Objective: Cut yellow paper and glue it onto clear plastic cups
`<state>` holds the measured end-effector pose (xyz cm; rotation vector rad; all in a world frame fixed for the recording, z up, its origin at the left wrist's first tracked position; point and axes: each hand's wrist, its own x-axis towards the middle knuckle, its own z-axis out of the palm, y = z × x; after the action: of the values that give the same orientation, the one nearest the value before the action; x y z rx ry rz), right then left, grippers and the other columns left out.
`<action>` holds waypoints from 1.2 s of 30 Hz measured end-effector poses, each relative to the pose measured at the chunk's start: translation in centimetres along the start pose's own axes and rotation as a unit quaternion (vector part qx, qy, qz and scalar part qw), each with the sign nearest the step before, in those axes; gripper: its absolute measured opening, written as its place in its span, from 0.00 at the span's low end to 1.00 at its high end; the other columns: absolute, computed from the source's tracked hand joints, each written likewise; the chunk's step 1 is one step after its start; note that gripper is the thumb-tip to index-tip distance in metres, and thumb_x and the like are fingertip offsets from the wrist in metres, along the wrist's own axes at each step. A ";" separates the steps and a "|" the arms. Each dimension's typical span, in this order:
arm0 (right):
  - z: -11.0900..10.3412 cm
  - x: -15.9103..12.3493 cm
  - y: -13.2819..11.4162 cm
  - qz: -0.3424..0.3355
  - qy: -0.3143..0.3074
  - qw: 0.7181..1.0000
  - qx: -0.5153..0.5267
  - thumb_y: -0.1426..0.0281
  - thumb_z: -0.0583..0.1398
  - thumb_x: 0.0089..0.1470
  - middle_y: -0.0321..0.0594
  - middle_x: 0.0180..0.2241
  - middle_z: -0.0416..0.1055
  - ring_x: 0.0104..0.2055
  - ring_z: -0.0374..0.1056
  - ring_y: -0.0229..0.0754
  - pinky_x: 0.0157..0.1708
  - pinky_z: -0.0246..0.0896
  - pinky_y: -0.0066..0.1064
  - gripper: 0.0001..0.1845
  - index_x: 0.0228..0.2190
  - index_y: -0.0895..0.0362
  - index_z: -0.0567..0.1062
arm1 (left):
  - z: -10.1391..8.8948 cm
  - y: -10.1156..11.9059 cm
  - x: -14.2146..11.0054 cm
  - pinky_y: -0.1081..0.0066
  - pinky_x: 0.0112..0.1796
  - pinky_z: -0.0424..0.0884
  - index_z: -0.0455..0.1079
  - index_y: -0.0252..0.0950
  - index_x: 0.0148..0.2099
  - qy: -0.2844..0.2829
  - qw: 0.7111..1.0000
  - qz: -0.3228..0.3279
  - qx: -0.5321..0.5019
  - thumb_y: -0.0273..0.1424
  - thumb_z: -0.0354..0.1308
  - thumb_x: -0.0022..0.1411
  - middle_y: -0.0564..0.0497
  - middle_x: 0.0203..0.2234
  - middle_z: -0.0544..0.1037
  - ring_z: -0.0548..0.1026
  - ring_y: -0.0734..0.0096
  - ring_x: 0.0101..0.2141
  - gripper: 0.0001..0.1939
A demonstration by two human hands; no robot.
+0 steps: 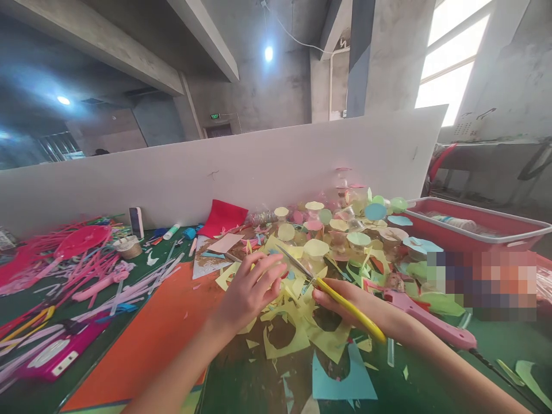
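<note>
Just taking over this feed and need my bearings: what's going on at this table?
The right hand holds yellow-handled scissors over a heap of paper scraps. The left hand is beside the blades, fingers bent; whether it grips anything is unclear. Yellow sheets with round holes lie below, and a blue cut sheet lies nearer. Behind stand clear cups topped with paper discs. An orange sheet lies to the left.
</note>
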<state>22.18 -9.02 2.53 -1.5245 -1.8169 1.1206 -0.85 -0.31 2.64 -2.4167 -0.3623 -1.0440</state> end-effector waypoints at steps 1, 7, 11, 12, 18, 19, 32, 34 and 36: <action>0.0 0.1 0.1 0.001 0.003 1.000 -0.004 0.37 0.49 0.51 0.31 0.25 0.55 0.26 0.53 0.36 0.24 0.52 0.28 0.33 0.30 0.57 0.63 | 0.0 0.0 0.0 0.58 0.47 0.71 0.63 0.36 0.53 -0.002 1.000 0.001 -0.002 0.20 0.55 0.61 0.44 0.47 0.75 0.69 0.60 0.47 0.18; 0.1 0.4 0.2 -0.003 0.034 0.999 -0.023 0.43 0.54 0.53 0.29 0.22 0.52 0.24 0.48 0.34 0.22 0.46 0.28 0.28 0.25 0.56 0.61 | 0.2 -0.3 -0.3 0.58 0.48 0.70 0.63 0.35 0.53 -0.007 1.000 -0.001 -0.005 0.19 0.56 0.59 0.44 0.48 0.74 0.67 0.59 0.48 0.20; 0.1 0.4 0.1 0.008 0.031 0.999 -0.015 0.43 0.53 0.53 0.28 0.21 0.50 0.22 0.47 0.33 0.20 0.44 0.27 0.27 0.24 0.55 0.58 | 0.3 -0.3 -0.3 0.58 0.49 0.70 0.63 0.36 0.54 -0.004 1.000 -0.013 -0.013 0.19 0.55 0.60 0.44 0.49 0.73 0.67 0.59 0.50 0.20; 0.1 0.4 0.0 0.012 0.029 0.999 -0.011 0.43 0.53 0.53 0.28 0.21 0.50 0.22 0.48 0.33 0.20 0.44 0.27 0.27 0.23 0.54 0.58 | 0.3 -0.3 -0.3 0.58 0.50 0.70 0.62 0.35 0.55 -0.003 1.000 -0.019 -0.017 0.20 0.55 0.61 0.43 0.49 0.73 0.67 0.59 0.51 0.20; 0.1 0.2 -0.1 0.013 0.040 0.999 -0.012 0.43 0.53 0.52 0.28 0.20 0.50 0.22 0.47 0.34 0.20 0.43 0.28 0.28 0.23 0.54 0.58 | 0.5 -0.1 -0.1 0.58 0.51 0.69 0.60 0.34 0.56 0.003 0.999 -0.032 -0.031 0.19 0.54 0.62 0.42 0.50 0.71 0.66 0.59 0.52 0.21; 0.1 0.2 -0.2 0.013 0.041 0.999 -0.011 0.43 0.53 0.52 0.28 0.20 0.49 0.22 0.47 0.34 0.20 0.43 0.28 0.28 0.22 0.54 0.57 | 0.5 -0.2 -0.1 0.58 0.51 0.69 0.60 0.35 0.56 0.005 0.999 -0.033 -0.031 0.19 0.54 0.62 0.42 0.50 0.71 0.66 0.60 0.52 0.21; -0.1 -0.4 0.1 -0.022 0.004 1.000 0.018 0.41 0.53 0.52 0.32 0.27 0.57 0.28 0.55 0.38 0.27 0.57 0.29 0.31 0.36 0.57 0.66 | 0.0 -0.2 -0.1 0.58 0.50 0.71 0.60 0.35 0.56 -0.015 0.999 0.013 -0.043 0.19 0.53 0.62 0.43 0.48 0.72 0.67 0.59 0.53 0.20; 0.1 -0.1 0.1 -0.010 0.003 1.000 0.017 0.39 0.51 0.52 0.32 0.27 0.56 0.28 0.54 0.38 0.26 0.57 0.29 0.32 0.36 0.57 0.65 | 0.0 -0.2 -0.1 0.57 0.50 0.71 0.59 0.36 0.56 -0.019 0.999 0.012 -0.047 0.19 0.52 0.63 0.43 0.48 0.72 0.67 0.59 0.53 0.20; 0.2 0.1 0.3 -0.006 0.009 1.000 0.009 0.38 0.50 0.52 0.31 0.26 0.54 0.27 0.52 0.37 0.26 0.56 0.29 0.33 0.33 0.57 0.64 | 0.0 -0.3 -0.1 0.56 0.50 0.71 0.59 0.37 0.57 -0.022 0.998 0.009 -0.052 0.20 0.51 0.63 0.44 0.49 0.72 0.67 0.59 0.53 0.21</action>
<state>22.15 -8.94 2.15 -1.5066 -1.7976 1.1111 -1.03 -0.05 2.65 -2.5344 -0.3064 -1.0264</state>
